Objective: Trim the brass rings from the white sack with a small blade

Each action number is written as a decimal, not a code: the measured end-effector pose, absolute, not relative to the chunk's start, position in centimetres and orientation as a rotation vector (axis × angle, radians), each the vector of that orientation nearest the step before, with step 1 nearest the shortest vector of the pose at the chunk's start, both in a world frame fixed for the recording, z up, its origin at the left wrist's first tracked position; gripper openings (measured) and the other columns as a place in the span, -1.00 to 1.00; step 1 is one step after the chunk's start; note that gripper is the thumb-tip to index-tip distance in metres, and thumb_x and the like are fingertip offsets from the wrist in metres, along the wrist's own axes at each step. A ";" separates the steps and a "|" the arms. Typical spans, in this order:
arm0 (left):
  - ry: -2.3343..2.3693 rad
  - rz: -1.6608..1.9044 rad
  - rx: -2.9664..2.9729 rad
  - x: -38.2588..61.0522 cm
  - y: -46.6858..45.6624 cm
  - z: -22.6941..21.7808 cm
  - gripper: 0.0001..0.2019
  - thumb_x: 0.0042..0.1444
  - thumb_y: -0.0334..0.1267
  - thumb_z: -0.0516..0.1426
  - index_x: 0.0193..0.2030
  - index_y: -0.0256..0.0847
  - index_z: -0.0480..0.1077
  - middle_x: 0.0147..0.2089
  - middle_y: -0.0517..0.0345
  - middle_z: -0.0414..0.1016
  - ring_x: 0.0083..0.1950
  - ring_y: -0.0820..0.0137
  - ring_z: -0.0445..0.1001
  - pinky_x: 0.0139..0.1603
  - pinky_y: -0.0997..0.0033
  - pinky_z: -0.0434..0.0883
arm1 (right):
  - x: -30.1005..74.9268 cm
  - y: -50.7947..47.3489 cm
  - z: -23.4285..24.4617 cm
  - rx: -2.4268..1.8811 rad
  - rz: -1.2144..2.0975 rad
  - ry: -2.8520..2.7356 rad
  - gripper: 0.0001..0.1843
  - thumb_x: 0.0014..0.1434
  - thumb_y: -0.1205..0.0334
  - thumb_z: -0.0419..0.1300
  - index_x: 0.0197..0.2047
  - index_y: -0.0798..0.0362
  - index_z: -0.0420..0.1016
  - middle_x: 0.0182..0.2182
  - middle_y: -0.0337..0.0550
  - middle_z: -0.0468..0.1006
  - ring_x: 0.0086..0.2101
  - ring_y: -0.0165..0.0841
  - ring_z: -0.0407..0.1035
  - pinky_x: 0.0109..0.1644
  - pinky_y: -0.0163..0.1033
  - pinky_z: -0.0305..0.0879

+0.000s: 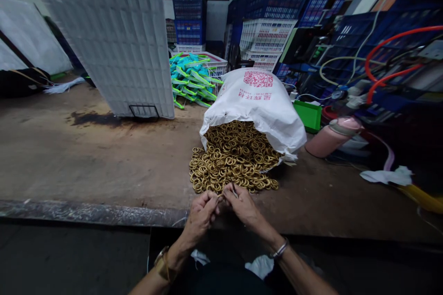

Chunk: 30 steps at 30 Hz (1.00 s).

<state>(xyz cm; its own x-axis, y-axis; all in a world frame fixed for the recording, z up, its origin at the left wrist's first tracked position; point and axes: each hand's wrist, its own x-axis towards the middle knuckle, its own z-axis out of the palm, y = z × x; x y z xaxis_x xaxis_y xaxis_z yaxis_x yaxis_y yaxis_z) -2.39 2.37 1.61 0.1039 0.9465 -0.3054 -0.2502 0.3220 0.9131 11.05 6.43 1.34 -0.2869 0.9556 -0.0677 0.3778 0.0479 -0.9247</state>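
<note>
Just above the table's front edge, my left hand [201, 212] pinches a small gold-coloured ring [220, 196] between thumb and fingertips. My right hand [245, 207] meets it closely, closed around a thin dark tool [234, 189]; which kind of tool it is cannot be made out. Right beyond both hands, a heap of gold-coloured rings [224, 168] spills over the table from the mouth of a white sack [256, 101] with red print, lying on its side. Many more rings fill the opening of the sack.
On the brown table [104, 161], a tall white ribbed panel [138, 41] stands at the left. Green and turquoise plastic pieces [194, 78] are piled behind the sack. To the right are a pink bottle [332, 136], a green tray [307, 116] and red hoses [377, 55]. Stacked crates [266, 34] stand behind.
</note>
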 end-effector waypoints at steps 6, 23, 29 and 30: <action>1.124 1.109 0.878 -2.5 2.4 1.0 -0.68 0.01 0.01 0.07 -0.50 -0.23 0.21 -0.67 0.36 0.18 -0.71 0.64 0.01 -0.69 0.62 -0.02 | 11.4 5.6 0.8 -1.476 0.855 -2.121 -0.85 0.06 0.33 -0.09 -0.48 0.04 0.24 -0.57 -0.27 0.33 -0.52 -0.45 0.18 -0.44 -0.39 0.01; 1.096 1.121 0.892 -2.5 1.3 0.8 -0.69 0.02 0.00 0.07 -0.48 -0.24 0.22 -0.59 0.29 0.28 -0.67 0.64 0.07 -0.67 0.62 0.02 | 11.6 5.4 0.8 -1.839 0.506 -2.463 -0.66 -0.05 0.53 -0.06 -0.20 0.08 0.29 -0.45 -0.12 0.51 -0.47 -0.38 0.34 -0.45 -0.31 -0.13; 0.931 1.092 0.605 -3.0 0.7 1.6 -0.70 -0.02 -0.02 0.11 -0.43 -0.23 0.20 -0.50 0.24 0.36 -0.67 0.66 0.09 -0.72 0.66 -0.05 | 12.4 6.3 0.7 -1.861 0.418 -2.321 -0.72 -0.05 0.52 -0.04 -0.26 0.07 0.28 -0.44 -0.15 0.50 -0.44 -0.38 0.35 -0.42 -0.33 -0.10; 0.910 1.103 0.554 -3.1 0.8 1.5 -0.70 -0.02 -0.03 0.12 -0.42 -0.24 0.20 -0.46 0.21 0.38 -0.65 0.66 0.12 -0.70 0.66 -0.02 | 12.2 6.4 0.6 -1.830 0.413 -2.310 -0.72 -0.04 0.51 -0.03 -0.25 0.06 0.28 -0.44 -0.17 0.50 -0.42 -0.39 0.36 -0.42 -0.34 -0.08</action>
<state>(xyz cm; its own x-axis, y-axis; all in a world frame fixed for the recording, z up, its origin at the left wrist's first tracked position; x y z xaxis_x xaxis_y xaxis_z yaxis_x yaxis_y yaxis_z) -3.08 0.80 1.47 0.1633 0.9252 -0.3425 -0.5123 0.3762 0.7720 12.19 6.38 0.61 -0.2350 0.9711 -0.0415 0.9254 0.2104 -0.3151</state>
